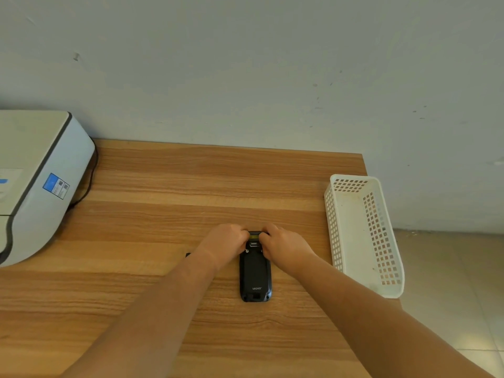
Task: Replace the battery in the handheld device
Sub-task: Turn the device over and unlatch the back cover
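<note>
The black handheld device (255, 274) has its far end hidden under both hands; the white-grey printer (35, 184) is cut off at left.

The counter (191, 186) is warm brown wood-grain, banded in lighter and darker streaks running left to right. On it the handheld device (255, 274) is black with small pale lettering near its 6 o'clock end and a yellowish strip at its 12 o'clock end. At 3 o'clock from it the plastic basket (354, 214) is white, its walls patterned with a grid of small square holes. At 9 o'clock the printer (41, 173) is white with a dark grey band and a blue-and-white label (56, 185); its cable (88, 184) is black. The wall (245, 64) is pale grey-white with small dark specks. The floor (450, 268) is beige tile.
</note>
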`<state>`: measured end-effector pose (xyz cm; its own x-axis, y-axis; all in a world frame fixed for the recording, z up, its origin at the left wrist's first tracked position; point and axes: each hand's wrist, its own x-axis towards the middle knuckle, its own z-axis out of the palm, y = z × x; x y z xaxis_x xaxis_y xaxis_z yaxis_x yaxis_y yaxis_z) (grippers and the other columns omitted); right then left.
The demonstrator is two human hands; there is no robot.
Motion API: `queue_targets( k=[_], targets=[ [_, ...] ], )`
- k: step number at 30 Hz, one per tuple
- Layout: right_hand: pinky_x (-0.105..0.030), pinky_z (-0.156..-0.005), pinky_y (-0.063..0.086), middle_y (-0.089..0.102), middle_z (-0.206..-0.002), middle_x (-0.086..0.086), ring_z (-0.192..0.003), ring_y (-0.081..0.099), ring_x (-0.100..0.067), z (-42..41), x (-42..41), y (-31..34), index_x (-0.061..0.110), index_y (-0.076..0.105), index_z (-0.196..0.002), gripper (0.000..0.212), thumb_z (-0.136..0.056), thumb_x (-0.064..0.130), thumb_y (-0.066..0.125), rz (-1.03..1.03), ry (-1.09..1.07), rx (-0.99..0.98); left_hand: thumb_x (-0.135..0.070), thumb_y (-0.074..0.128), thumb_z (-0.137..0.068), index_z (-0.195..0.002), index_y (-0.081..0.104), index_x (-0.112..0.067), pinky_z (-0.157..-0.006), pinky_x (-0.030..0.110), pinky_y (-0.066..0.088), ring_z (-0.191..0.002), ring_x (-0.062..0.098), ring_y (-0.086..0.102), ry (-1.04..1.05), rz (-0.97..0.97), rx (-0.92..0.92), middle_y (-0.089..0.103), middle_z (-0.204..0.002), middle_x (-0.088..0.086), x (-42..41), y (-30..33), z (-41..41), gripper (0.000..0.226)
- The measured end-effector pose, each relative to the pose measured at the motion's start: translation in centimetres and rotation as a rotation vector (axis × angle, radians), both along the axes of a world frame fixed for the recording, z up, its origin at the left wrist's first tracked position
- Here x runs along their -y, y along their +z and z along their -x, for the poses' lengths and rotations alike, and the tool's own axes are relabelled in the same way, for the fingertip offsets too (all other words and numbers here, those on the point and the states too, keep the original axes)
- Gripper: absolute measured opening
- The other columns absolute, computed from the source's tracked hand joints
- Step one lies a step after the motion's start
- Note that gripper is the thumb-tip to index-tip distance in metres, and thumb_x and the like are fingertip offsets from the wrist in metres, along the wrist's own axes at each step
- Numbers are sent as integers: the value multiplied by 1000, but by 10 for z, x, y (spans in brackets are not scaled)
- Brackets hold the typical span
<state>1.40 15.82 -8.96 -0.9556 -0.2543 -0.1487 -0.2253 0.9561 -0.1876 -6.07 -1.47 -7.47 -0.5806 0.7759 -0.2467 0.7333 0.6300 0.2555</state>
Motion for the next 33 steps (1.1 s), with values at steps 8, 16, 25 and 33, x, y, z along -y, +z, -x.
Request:
queue_targets(
  k=[8,16,25,33],
  targets=[
    [-31,-84,51,56,-132,-2,-107,59,-21,-10,-11,8,11,66,-107,18,-97,21,55,254,-111,22,-23,52,-98,-114,68,-17,-100,31,45,-115,15,59,81,-100,111,60,-134,0,15,3,-4,23],
    [-35,-80,54,52,-138,-5,-104,62,-24,-10,-14,9,10,69,-107,20,-97,21,56,216,-56,57,-24,52,-98,-117,68,-18,-104,31,41,-124,17,53,98,-112,128,44,-150,-2,13,8,-9,25],
    [-39,-62,55,57,-123,-11,-82,62,-27,1,-12,12,7,65,-105,17,-95,19,57,15,109,36,-23,49,-99,-109,69,-13,-88,34,48,-106,20,60,11,-53,86,58,-131,0,11,9,-6,24],
    [-31,-45,49,63,-106,-10,-68,62,-22,-1,-14,9,9,67,-93,10,-87,17,68,14,124,1,-23,50,-98,-101,71,-13,-84,34,50,-100,19,62,1,-52,82,65,-121,0,9,6,1,23]
  ],
)
